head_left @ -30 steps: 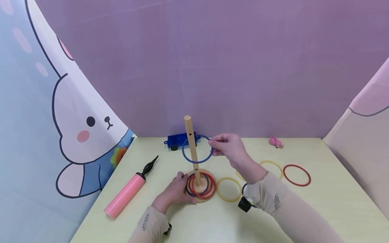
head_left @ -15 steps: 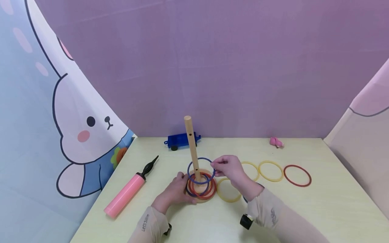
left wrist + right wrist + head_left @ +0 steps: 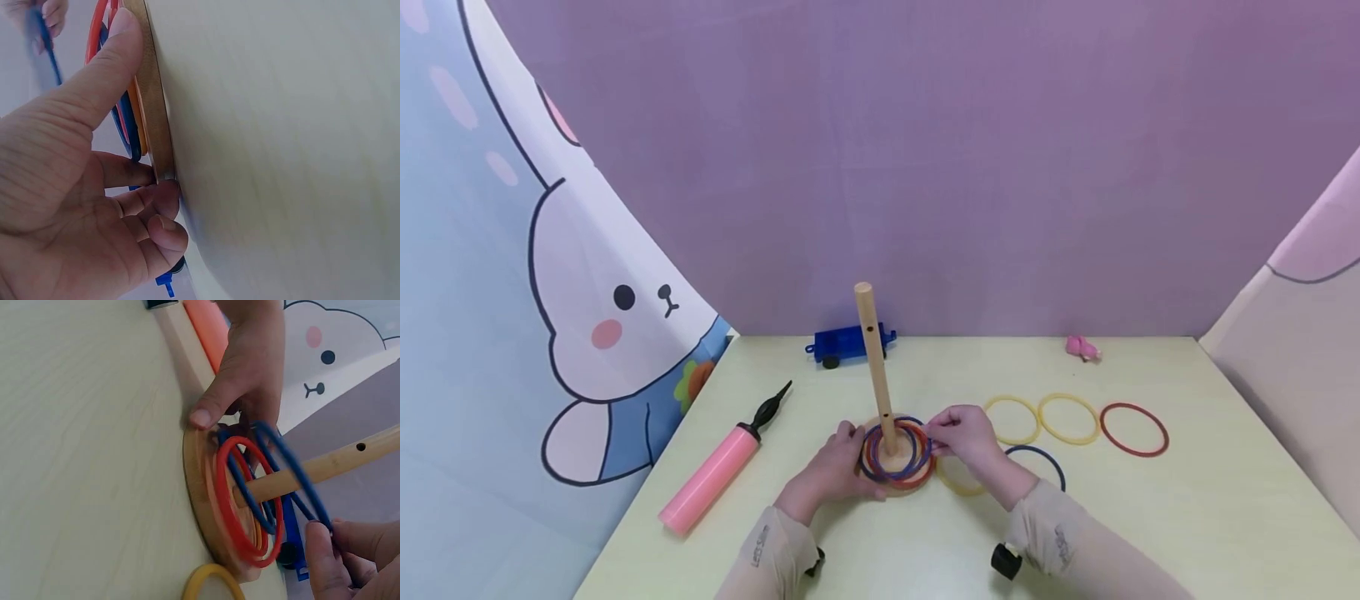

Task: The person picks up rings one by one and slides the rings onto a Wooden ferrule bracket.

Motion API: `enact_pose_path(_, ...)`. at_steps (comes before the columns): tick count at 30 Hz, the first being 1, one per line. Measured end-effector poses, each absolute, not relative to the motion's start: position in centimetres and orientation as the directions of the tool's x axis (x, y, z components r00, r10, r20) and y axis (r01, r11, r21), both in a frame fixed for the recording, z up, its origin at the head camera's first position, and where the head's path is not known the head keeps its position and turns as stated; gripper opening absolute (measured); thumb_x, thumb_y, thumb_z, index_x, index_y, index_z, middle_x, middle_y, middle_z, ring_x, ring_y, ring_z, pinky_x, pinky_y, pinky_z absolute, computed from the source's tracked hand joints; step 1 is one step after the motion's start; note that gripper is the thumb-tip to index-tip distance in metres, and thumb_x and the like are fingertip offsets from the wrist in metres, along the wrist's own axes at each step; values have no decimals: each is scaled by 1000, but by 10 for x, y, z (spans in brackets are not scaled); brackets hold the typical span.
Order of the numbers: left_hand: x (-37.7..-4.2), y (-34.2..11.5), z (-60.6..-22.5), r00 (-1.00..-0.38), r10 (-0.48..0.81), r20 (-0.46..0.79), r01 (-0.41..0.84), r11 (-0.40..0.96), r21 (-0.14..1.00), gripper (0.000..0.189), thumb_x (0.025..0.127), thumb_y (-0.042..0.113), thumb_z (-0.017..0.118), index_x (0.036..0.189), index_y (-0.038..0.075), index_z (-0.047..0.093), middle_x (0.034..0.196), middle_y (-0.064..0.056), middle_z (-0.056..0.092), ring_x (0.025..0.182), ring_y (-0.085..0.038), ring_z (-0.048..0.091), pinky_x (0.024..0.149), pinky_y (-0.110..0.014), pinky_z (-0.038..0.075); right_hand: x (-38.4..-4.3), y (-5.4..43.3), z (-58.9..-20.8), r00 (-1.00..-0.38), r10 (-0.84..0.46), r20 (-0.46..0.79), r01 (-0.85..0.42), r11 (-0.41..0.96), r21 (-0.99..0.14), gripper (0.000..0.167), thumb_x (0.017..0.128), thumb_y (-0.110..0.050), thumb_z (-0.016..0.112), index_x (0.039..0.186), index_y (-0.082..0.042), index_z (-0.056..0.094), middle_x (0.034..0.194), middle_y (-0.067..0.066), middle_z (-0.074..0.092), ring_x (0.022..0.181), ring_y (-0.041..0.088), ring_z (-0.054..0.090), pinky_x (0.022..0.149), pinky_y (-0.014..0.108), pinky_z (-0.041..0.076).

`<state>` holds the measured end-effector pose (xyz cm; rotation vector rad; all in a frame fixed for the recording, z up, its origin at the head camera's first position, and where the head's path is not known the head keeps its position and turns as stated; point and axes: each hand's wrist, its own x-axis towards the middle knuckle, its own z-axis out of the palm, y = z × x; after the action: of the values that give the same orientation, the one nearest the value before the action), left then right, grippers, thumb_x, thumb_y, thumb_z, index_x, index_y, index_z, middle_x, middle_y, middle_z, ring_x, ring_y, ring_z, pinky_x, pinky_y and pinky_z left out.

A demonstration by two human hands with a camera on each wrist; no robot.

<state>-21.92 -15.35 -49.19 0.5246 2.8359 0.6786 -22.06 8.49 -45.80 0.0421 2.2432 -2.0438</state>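
A wooden ring-toss stand [image 3: 875, 358] with an upright post is on the table, several red and blue rings lying round the post on its disc base [image 3: 154, 112]. My left hand [image 3: 831, 467] grips the left edge of that base, thumb in front and fingers behind. Between thumb and fingers, my right hand [image 3: 966, 437] pinches the right side of a blue ring [image 3: 294, 462]. This ring encircles the post low down, tilted just above the other rings in the right wrist view. Part of the base is hidden under the rings.
Right of the stand lie yellow rings [image 3: 1068, 419], a red ring [image 3: 1167, 442] and another blue ring [image 3: 1060, 471], partly behind my right arm. A pink hand pump [image 3: 711, 483] lies left. At the back are a blue toy wagon [image 3: 841, 343] and a small pink toy [image 3: 1082, 347].
My right hand has lowered the blue ring along the post, from about its upper half down to the rings at the base. The left hand has stayed on the base.
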Motion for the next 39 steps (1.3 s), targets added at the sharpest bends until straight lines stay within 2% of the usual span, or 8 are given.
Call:
enact_pose_path(7,-222,-153,-491,-923,375,-90,292,832,471,115,62,53,87,148,-3,35,127,-14,41,118,-32,47,99,-50,43,-219,98,-462,-999,-42,-34,26,169,-985,6,85,3,70,86,10,69,79,23,69,63,27,69,61,35,58)
enact_pose_path(13,-221,-153,-491,-922,377,-91,297,837,460,115,62,53,87,147,-4,35,126,-15,42,116,-32,47,98,-49,44,-210,128,-462,-997,-74,14,-26,159,-987,7,86,4,67,87,11,68,80,21,69,62,23,68,59,32,58)
enact_pose_path(19,-221,-152,-489,-921,377,-102,292,838,461,114,63,52,87,147,-4,35,127,-15,42,115,-32,48,98,-50,44,-200,161,-462,-1000,-7,-29,27,239,-971,11,87,0,69,92,10,69,84,21,69,67,24,69,62,32,58)
enact_pose_path(24,-221,-153,-490,-921,378,-99,294,838,460,114,63,53,87,147,-4,35,125,-15,42,114,-31,48,98,-49,44,-189,187,-463,-999,-8,-33,29,323,-946,13,87,-5,70,92,8,69,83,20,69,68,25,68,62,31,58)
enact_pose_path(39,-222,-153,-492,-922,373,-99,293,843,451,116,62,55,87,148,-3,34,127,-14,42,114,-30,48,99,-48,44,-177,232,-475,-995,90,-39,82,541,-837,13,85,-10,73,90,1,71,76,9,69,63,17,63,56,27,53)
